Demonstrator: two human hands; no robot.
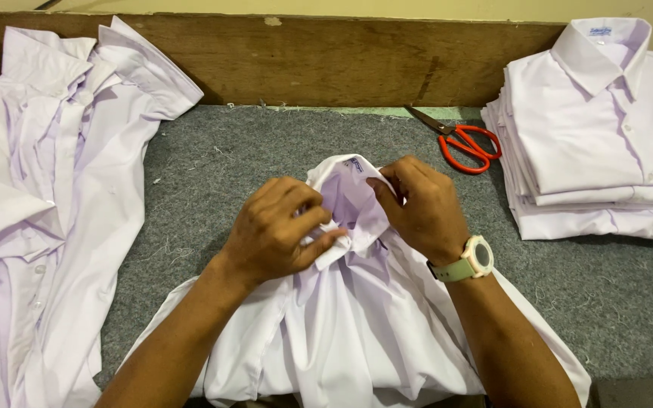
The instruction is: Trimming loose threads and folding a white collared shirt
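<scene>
Two bare forearms, no sleeves seen within the frame. Left hand (277, 230): no ring, band or glove is worn. Right hand (421, 208): likewise unadorned. A wristwatch (471, 259) is worn on the right wrist, right of frame centre: pale green strap, rounded cream-white case, dial turned away, details not legible.

— Looking down from head height, close over the grey felt table (266, 151)?
— Yes, facing forward toward the wooden backboard (326, 60), tilted steeply. Single view only, nothing shared.
</scene>
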